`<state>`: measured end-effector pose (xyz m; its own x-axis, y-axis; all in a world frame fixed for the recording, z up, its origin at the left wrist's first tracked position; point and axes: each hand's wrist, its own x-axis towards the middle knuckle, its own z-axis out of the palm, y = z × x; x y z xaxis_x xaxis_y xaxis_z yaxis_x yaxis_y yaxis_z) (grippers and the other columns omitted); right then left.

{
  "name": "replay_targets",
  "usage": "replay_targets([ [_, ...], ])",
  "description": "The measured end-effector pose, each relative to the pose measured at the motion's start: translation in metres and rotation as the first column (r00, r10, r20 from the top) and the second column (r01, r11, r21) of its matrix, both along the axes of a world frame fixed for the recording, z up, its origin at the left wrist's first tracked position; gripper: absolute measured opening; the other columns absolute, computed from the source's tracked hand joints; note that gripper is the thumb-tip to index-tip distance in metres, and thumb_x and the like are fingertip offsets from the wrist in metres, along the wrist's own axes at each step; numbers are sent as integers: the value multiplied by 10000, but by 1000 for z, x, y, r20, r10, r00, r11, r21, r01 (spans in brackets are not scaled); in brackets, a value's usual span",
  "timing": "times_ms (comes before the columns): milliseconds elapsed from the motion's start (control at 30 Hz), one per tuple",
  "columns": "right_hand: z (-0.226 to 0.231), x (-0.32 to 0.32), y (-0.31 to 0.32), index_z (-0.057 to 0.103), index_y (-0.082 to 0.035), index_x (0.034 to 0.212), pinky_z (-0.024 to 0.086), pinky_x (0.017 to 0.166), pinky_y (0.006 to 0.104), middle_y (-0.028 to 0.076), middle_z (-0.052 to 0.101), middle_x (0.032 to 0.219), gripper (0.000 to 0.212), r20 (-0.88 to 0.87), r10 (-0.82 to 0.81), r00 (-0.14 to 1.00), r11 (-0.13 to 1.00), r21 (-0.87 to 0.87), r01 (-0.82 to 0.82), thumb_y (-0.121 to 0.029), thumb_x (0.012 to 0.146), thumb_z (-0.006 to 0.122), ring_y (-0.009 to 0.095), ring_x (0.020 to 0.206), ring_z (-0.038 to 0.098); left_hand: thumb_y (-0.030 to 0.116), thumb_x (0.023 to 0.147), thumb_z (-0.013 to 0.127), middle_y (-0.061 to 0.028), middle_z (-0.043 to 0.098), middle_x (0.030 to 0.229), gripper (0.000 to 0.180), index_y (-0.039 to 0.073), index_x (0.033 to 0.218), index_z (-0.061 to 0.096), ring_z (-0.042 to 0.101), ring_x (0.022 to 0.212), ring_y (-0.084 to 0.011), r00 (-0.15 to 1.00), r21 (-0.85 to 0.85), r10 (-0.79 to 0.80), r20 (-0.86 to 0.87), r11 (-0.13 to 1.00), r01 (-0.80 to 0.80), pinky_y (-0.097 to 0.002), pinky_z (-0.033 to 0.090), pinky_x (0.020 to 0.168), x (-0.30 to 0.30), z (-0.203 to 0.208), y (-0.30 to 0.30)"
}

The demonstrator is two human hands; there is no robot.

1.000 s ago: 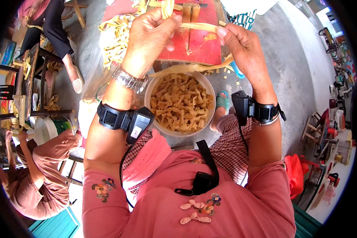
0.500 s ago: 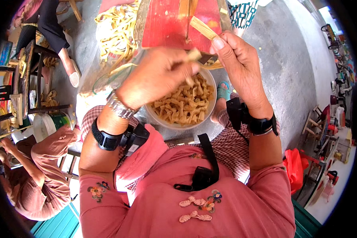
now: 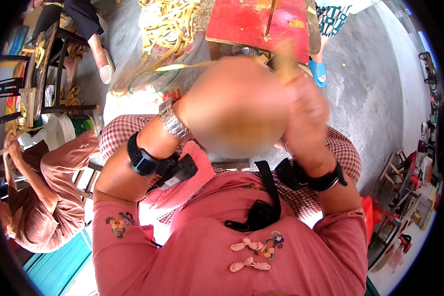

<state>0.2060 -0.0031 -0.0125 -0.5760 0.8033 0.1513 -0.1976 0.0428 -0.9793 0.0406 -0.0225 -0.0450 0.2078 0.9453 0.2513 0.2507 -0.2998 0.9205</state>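
Person in brown (image 3: 49,209), seated at the far left; dark wooden frame (image 3: 59,74), some yellow strips about it; white and green tub (image 3: 66,126), beside that person's knee; beige shoe (image 3: 106,74), on a second person's foot, upper left; heap of yellow strips (image 3: 167,24), lying on clear plastic; one loose strip (image 3: 182,66), stretching from the plastic to the edge of a round blur; silver watch (image 3: 172,121), on the left wrist; left hand (image 3: 219,96), lost in that blur, so whether it grips or is free cannot be told; a yellow-brown patch low in the same blur, its nature unclear; red board (image 3: 254,24), beyond the hands; right hand (image 3: 308,116), smeared, just beside the blur, fingers closed on a short yellow piece (image 3: 285,59) that points up toward the board's near edge; blue sandal (image 3: 318,74), on another foot; red bag (image 3: 371,213), near the right elbow.
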Motion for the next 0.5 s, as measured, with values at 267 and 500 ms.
replay_targets([
  [267, -2, -3, 20, 535, -20, 827, 442, 669, 204, 38, 612, 832, 273, 32, -115, 993, 993, -27, 116, -224, 981, 439, 67, 746, 551, 178, 927, 515, 13, 507, 653, 194, 25, 839, 594, 432, 535, -66, 900, -393, -157, 407, 859, 327, -213, 360, 494, -2, 54, -15],
  [500, 9, -4, 25, 580, 7, 795, 396, 598, 180, -42, 545, 716, 274, 172, 22, 985, 989, -151, 5, -201, 944, 482, 28, 671, 487, 140, 772, 698, -101, 597, 968, 171, 20, 839, 596, 616, 815, -275, 875, 600, 360, -325, 793, -104, -346, 506, 696, 7, 43, -13],
])
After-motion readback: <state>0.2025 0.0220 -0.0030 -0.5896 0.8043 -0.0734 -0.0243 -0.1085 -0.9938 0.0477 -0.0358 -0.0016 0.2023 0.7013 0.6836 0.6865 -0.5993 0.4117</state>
